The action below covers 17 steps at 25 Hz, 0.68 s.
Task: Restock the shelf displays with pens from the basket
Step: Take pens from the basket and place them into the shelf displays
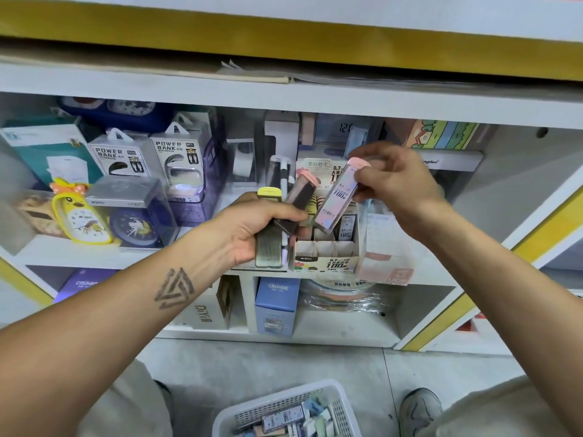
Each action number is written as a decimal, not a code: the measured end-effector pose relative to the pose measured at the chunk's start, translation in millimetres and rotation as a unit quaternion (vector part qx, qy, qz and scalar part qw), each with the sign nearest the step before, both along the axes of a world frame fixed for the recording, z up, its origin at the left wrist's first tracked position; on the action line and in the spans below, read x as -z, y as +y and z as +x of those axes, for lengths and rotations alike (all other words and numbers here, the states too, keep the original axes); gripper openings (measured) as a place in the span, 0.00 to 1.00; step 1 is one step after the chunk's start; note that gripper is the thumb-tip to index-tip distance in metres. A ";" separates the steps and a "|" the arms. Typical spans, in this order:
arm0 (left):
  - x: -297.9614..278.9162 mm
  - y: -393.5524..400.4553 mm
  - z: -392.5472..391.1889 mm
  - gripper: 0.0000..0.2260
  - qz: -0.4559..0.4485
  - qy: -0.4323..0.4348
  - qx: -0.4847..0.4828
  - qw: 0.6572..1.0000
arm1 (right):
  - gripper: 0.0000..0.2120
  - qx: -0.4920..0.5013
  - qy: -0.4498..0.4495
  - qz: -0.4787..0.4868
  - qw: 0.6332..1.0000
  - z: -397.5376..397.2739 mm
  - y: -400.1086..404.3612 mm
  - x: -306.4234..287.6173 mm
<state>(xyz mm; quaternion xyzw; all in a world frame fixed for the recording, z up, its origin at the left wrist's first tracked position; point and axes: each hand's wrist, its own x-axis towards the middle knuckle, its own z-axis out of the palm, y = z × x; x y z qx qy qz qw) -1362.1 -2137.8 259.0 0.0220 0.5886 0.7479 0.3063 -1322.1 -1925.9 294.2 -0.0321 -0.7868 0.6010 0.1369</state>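
Fingers (375,171) of the right hand (400,184) pinch a pink case (339,197); left hand (252,228) grips spares (268,234). Slide it upright into a display box (326,253) slot.

Left hand (252,230) curled in a grip, forearm tattooed; right hand (396,181) raised, fingertips pinching.

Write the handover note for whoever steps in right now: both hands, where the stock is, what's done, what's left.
Left hand: grips a bunch of cases, one yellow-capped, one pink-capped and dark.
Right hand: pinches a single pink-capped case above the display box.
Display box on the middle shelf: part filled, its front slots look empty.
White basket on the floor holds more cases.
Left: slot the held cases in, then fetch more from the basket.
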 end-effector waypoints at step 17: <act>3.7 -11.5 -7.6 0.09 0.046 0.009 -0.026 0.999 | 0.04 -0.047 0.063 0.467 0.881 -9.2 -7.0 43.0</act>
